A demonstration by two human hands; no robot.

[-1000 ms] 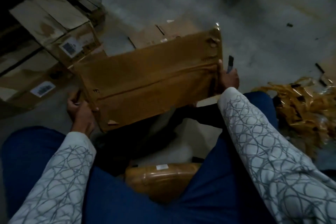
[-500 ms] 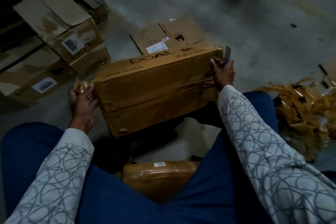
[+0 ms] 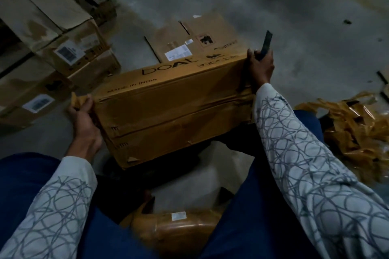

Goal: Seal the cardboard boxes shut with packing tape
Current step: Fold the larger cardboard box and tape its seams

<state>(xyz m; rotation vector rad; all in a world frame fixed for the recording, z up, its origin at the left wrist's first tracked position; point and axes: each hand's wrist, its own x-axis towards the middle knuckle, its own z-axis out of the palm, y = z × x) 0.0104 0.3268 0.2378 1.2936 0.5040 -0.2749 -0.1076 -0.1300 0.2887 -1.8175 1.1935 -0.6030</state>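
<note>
1. Cardboard box [image 3: 172, 109]: brown, long, printed "DOAL" and "MADE IN INDIA". It is sitting tilted between the person's knees, over the floor [image 3: 294, 6]. The face w/ the flap seam is pointing at the camera. Brown tape is running along that seam, end to end, wrinkled at the R end. Whether the bottom corner is touching the floor: cannot tell.

2. L hand [image 3: 84, 122]: it is gripping the box's L end. Fingers [image 3: 85, 104] are curling round the L edge, palm against the end panel. A crumpled tape scrap [image 3: 78, 99] is sticking up just beside the fingertips; held or only touching, cannot tell.

3. R hand [image 3: 261, 69]: it is bracing the box's R end, near the upper corner. Fingers [image 3: 251, 57] are lying over the corner edge. The same hand is pinching a dark flat tool [image 3: 266, 45], prob. a cutter, which is pointing up and away from the box.

4. Sleeves: pale w/ grey scribble pattern, both arms reaching fwd over blue trousers.

5. Tape-wrapped bundle [image 3: 176, 229]: brown, glossy, white label on top. It is lying low between the legs, apart from the box.

6. Flat carton [image 3: 189, 42]: it is lying on the floor just behind the box, white label showing.

7. Box stack [image 3: 52, 48]: several cartons w/ barcode labels, standing at the L, well apart from the hands.

8. Tape scraps [image 3: 357, 130]: a loose brown heap lying on the floor at the R, beside the R knee.
</note>
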